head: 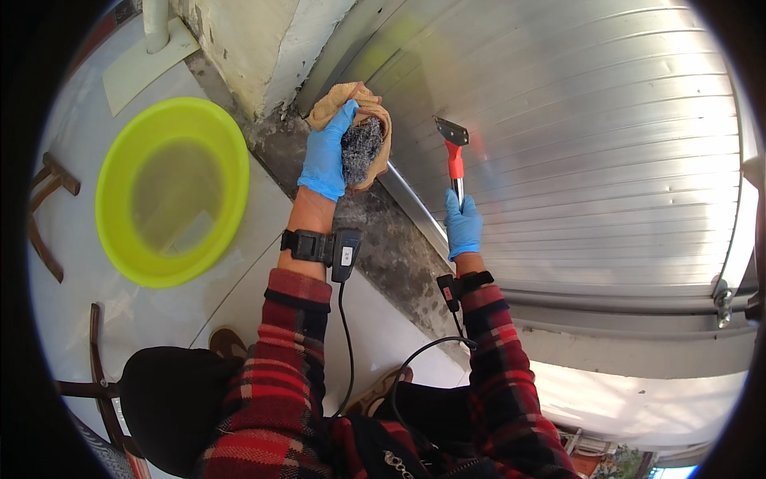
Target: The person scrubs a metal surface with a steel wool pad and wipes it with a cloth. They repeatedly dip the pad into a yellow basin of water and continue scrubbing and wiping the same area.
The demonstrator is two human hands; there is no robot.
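My left hand (328, 152), in a blue glove, grips a tan cloth (335, 102) bunched together with a dark grey fuzzy cloth or pad (361, 149). My right hand (463, 224), also gloved in blue, holds a scraper (455, 157) with a red and metal handle; its dark head points away from me, over the ribbed metal shutter door (550, 173). Whether the blade touches the metal cannot be told. Both wrists wear strapped black devices with cables.
A yellow-green plastic basin (233, 233) of cloudy water stands on the tiled floor at left. Wooden legs of furniture (63, 173) are beyond it. A white pipe (156, 27) and a peeling wall corner (257, 66) rise ahead. A stained stone sill (395, 251) runs along the door's base.
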